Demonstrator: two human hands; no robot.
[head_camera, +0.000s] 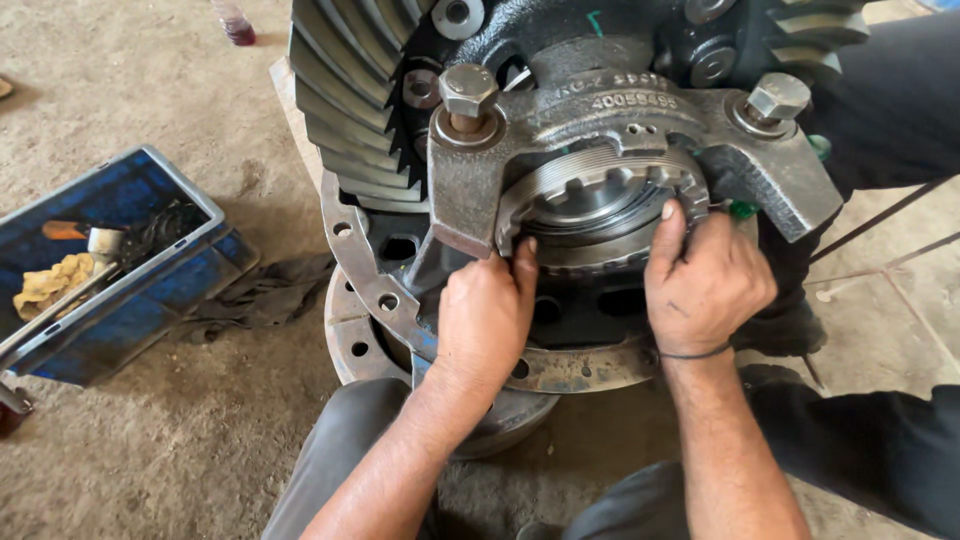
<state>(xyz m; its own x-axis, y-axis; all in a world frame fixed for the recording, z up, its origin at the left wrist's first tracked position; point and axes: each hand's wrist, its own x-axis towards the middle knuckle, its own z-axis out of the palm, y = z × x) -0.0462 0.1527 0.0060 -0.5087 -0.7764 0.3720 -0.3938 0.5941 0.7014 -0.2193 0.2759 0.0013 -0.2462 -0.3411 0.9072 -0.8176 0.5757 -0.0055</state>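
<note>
Head camera looks down on a notched adjusting ring (600, 195) seated under the bearing cap (620, 135) of a differential carrier. Left hand (487, 320) presses curled fingers on the ring's edge at eight o'clock; right hand (705, 280) pinches its rim at three o'clock. Blue tray (150, 290) sits well apart at nine o'clock.

- Your left hand (487, 318) presses its fingertips against the lower left edge of the notched adjuster ring (600, 200).
- Your right hand (706, 282) touches the ring's right side, thumb up on the notches.
- The ring sits under a grey bearing cap (560, 130) held by two bolts (468, 92), beside a large ring gear (345, 100).
- A blue tray (150, 290) with a yellow rag (45, 285) lies on the floor (180, 450) to your left.
</note>
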